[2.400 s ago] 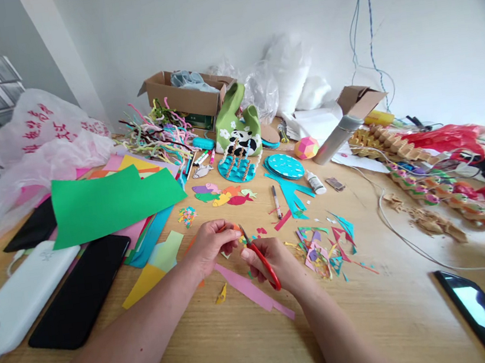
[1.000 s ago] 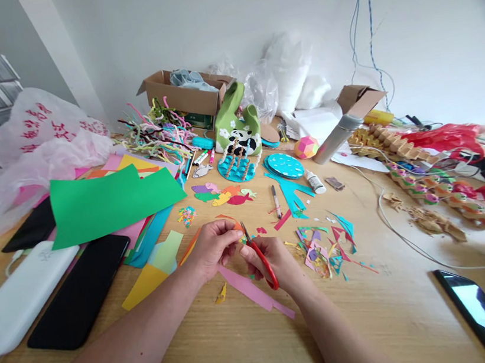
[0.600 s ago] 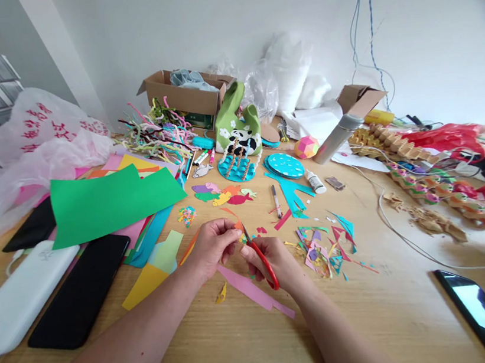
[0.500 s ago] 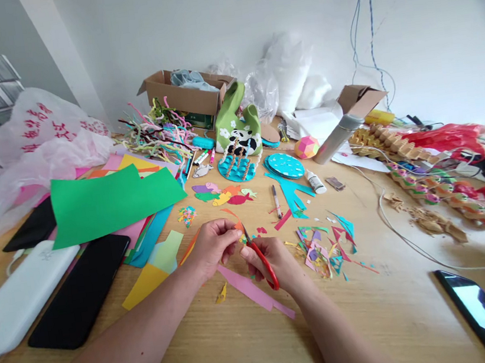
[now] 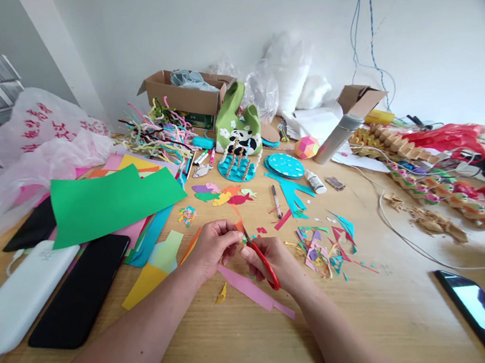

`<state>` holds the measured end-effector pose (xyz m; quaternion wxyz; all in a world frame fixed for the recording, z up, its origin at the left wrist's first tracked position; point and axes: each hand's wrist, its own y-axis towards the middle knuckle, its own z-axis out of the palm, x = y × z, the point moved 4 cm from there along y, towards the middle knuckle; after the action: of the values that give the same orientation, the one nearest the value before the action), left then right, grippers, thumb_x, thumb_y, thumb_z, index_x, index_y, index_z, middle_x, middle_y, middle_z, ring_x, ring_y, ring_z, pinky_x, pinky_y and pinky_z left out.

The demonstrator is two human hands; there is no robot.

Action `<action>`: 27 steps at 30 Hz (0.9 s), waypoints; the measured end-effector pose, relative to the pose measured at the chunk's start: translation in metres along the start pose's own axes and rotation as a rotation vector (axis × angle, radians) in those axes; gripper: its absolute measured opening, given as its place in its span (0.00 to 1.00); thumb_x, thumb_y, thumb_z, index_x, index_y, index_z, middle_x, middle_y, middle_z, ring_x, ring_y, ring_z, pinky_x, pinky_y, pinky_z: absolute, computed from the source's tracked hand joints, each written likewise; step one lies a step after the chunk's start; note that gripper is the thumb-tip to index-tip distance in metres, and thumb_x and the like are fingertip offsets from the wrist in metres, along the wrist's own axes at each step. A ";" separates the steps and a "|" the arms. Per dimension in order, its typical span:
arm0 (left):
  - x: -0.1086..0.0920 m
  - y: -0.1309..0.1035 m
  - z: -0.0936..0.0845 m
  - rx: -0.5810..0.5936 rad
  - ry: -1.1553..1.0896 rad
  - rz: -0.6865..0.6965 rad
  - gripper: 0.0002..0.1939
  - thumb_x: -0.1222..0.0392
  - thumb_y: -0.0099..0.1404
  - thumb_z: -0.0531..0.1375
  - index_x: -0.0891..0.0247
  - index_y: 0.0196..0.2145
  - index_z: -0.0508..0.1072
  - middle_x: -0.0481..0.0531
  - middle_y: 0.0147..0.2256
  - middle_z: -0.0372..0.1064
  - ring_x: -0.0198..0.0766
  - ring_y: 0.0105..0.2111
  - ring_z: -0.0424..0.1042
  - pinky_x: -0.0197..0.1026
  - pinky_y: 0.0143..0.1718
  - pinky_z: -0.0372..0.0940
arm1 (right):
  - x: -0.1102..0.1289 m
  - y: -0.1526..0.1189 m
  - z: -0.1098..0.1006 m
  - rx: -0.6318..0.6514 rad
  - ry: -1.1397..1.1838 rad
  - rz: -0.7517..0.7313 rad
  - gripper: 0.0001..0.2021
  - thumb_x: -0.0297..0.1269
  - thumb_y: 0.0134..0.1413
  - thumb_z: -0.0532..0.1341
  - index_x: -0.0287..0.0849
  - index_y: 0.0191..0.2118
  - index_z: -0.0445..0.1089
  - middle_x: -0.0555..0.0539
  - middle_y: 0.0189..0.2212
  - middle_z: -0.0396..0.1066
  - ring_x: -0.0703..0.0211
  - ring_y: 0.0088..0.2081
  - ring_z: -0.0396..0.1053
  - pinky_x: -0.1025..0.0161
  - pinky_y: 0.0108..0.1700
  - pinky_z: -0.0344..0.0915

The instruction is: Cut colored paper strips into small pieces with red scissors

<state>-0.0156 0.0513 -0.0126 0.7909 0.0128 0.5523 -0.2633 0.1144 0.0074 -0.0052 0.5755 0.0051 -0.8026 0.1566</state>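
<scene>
My right hand [image 5: 273, 261] is closed round the red-handled scissors [image 5: 265, 262], whose blades point up and left. Pinched in the fingers of my left hand [image 5: 217, 244] is a small piece of orange paper [image 5: 239, 227], which touches the scissor blades; a thin strip of it sticks up past the fingertips. Beyond my hands lie several paper fish cut-outs [image 5: 222, 195] in different colours. A pink paper strip [image 5: 250, 289] rests on the table below my hands. Colourful paper scraps [image 5: 323, 251] are spread to the right of the scissors.
Green paper [image 5: 111, 204] tops a pile of coloured sheets at left, near a power bank [image 5: 21, 300] and a black phone [image 5: 81, 292]. A panda bag [image 5: 239, 128] stands at the back. A grey bottle [image 5: 339, 139] and a white cable [image 5: 391, 227] are at right, another phone [image 5: 477, 305] nearer.
The thin orange strip above my left fingertips has swung from leaning left to standing more upright. Both hands stay nearly in place.
</scene>
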 end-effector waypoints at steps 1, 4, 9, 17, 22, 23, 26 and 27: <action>0.000 0.000 0.000 -0.003 0.001 0.001 0.10 0.58 0.50 0.64 0.63 0.24 0.66 0.40 0.15 0.57 0.25 0.13 0.54 0.30 0.11 0.45 | 0.000 0.000 0.000 0.002 0.000 -0.001 0.21 0.54 0.48 0.64 0.39 0.23 0.63 0.51 0.14 0.66 0.65 0.14 0.64 0.71 0.15 0.55; 0.000 0.001 -0.001 -0.005 0.005 0.002 0.09 0.58 0.50 0.64 0.63 0.24 0.66 0.40 0.15 0.58 0.25 0.13 0.54 0.30 0.11 0.46 | 0.001 0.001 0.000 0.004 -0.004 -0.009 0.21 0.53 0.48 0.64 0.39 0.23 0.63 0.51 0.15 0.66 0.64 0.14 0.64 0.71 0.15 0.55; 0.000 0.000 -0.001 -0.002 0.010 -0.007 0.09 0.58 0.50 0.64 0.63 0.24 0.66 0.40 0.15 0.58 0.25 0.13 0.54 0.29 0.11 0.46 | 0.001 0.001 -0.001 0.007 -0.021 -0.010 0.21 0.54 0.48 0.65 0.39 0.23 0.63 0.50 0.15 0.67 0.64 0.15 0.65 0.71 0.16 0.56; 0.001 0.001 -0.002 -0.012 0.006 -0.001 0.09 0.58 0.50 0.63 0.63 0.22 0.66 0.41 0.15 0.58 0.26 0.13 0.55 0.30 0.11 0.45 | 0.001 0.000 -0.001 0.008 -0.014 0.018 0.21 0.54 0.47 0.65 0.40 0.22 0.63 0.51 0.14 0.67 0.64 0.14 0.65 0.71 0.15 0.55; 0.000 0.000 -0.001 -0.012 -0.007 -0.011 0.10 0.58 0.49 0.64 0.63 0.23 0.66 0.41 0.16 0.59 0.25 0.13 0.55 0.30 0.11 0.45 | -0.003 0.001 -0.001 0.009 -0.022 0.004 0.21 0.53 0.49 0.65 0.39 0.22 0.63 0.51 0.14 0.67 0.63 0.14 0.65 0.71 0.15 0.56; -0.001 0.000 -0.001 -0.010 -0.008 -0.012 0.10 0.58 0.49 0.65 0.63 0.23 0.66 0.41 0.16 0.59 0.25 0.13 0.55 0.30 0.11 0.45 | -0.003 0.001 -0.001 0.010 -0.024 0.003 0.21 0.53 0.49 0.64 0.39 0.22 0.63 0.51 0.14 0.67 0.63 0.14 0.65 0.71 0.15 0.56; 0.000 0.000 -0.001 -0.008 -0.006 -0.014 0.10 0.59 0.48 0.65 0.63 0.24 0.67 0.41 0.15 0.58 0.25 0.13 0.55 0.30 0.11 0.46 | -0.003 0.001 -0.001 0.013 -0.026 0.001 0.21 0.53 0.49 0.64 0.39 0.23 0.63 0.51 0.14 0.67 0.63 0.14 0.65 0.70 0.15 0.56; 0.000 0.000 -0.001 -0.004 -0.005 -0.015 0.10 0.59 0.48 0.65 0.63 0.24 0.66 0.41 0.16 0.58 0.25 0.13 0.55 0.30 0.11 0.46 | -0.003 0.001 -0.001 0.014 -0.026 0.000 0.21 0.53 0.49 0.64 0.39 0.23 0.63 0.51 0.14 0.67 0.63 0.14 0.65 0.70 0.16 0.56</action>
<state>-0.0167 0.0519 -0.0134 0.7904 0.0061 0.5508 -0.2681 0.1161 0.0080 -0.0080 0.5649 0.0113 -0.8090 0.1619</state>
